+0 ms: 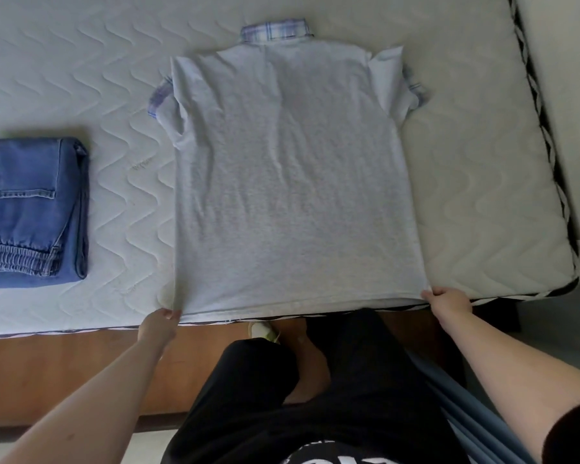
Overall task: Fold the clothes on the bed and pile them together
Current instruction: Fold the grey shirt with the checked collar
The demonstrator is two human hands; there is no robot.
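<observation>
A light grey polo shirt [292,175] with a plaid collar lies spread flat, back side up, in the middle of the white quilted mattress [482,169]. Both short sleeves are tucked inward at the sides. My left hand [159,324] pinches the shirt's near left hem corner at the mattress edge. My right hand [449,304] grips the near right hem corner. Folded blue jeans [31,212] sit on the mattress at the far left, apart from the shirt.
The mattress's near edge runs just in front of my hands, above a brown wooden bed frame [64,370]. Its right edge with dark piping [543,128] lies by a pale wall. My legs in black trousers stand against the frame.
</observation>
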